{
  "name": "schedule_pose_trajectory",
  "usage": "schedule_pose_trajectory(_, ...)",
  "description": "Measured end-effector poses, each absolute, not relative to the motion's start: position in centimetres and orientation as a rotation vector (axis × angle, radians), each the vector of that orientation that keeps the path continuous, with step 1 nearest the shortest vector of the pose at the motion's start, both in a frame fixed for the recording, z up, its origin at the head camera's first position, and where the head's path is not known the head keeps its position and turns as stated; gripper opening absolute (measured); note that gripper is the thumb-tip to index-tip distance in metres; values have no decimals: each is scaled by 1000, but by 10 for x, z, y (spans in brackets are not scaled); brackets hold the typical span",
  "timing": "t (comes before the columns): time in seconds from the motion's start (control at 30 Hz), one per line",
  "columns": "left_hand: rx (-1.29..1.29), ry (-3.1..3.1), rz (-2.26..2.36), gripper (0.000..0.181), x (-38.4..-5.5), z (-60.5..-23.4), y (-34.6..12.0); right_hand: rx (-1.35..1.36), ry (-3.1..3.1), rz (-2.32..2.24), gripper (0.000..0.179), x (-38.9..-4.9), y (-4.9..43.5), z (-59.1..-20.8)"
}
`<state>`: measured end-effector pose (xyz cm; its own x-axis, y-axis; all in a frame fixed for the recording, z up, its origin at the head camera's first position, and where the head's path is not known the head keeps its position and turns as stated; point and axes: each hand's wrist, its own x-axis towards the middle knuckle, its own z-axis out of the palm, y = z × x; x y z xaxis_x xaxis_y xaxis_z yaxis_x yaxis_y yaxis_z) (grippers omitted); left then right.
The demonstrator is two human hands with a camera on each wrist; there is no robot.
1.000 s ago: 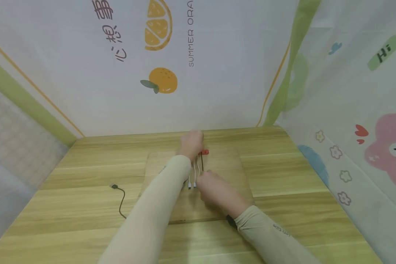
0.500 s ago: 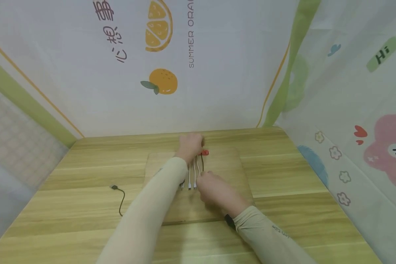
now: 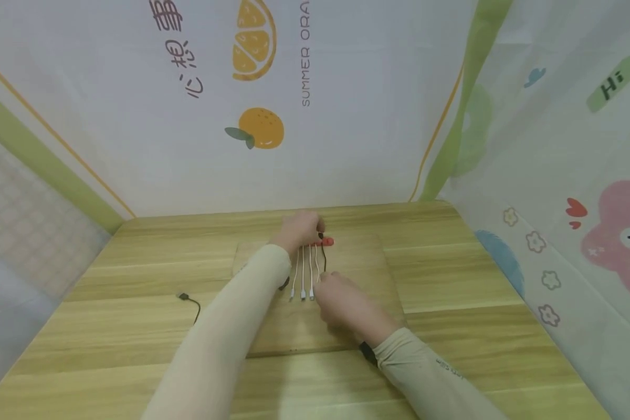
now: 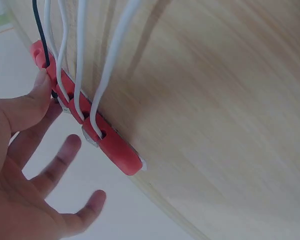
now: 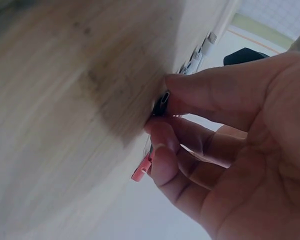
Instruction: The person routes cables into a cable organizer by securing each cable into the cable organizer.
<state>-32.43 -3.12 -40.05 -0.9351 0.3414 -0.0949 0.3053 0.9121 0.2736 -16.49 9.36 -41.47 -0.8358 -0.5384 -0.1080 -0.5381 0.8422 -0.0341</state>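
A red cable organizer [image 4: 121,152] lies along the far edge of the wooden board [image 3: 357,280], with several white cables [image 4: 108,70] and a black cable [image 4: 41,32] in its slots. With thumb and index finger my left hand [image 3: 298,228] pinches the black cable at the organizer; its other fingers are spread beyond the board's edge. My right hand [image 3: 345,301] pinches the same cable's black connector [image 5: 162,102] close over the board, its metal tip showing between thumb and fingers. White connectors [image 3: 303,296] lie in a row just left of it.
Another black cable [image 3: 198,309] with a USB plug [image 3: 182,296] lies on the table left of the board and runs behind the left sleeve. A dark cable end [image 3: 284,284] shows beside that sleeve. A printed curtain [image 3: 357,146] hangs behind the table.
My left hand has shifted slightly left, uncovering more white cables and a black plug end at its fingertips beside the organizer. The right hand stays nearly in place.
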Motion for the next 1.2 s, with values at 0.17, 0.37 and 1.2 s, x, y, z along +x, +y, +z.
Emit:
schedule_pose_trajectory(0.17,496,2977,286,27,-326,-402,-26,-876,2899,40,12,-164,95,-412)
schedule_pose_trajectory(0.37,500,3025,148,31,-323,-403,-25,-877,2905,147,5,-161,90,-410)
schedule_pose_trajectory(1.2,542,2988,-30,20,-319,-395,-18,-815,2968,67,2,-155,86,-409)
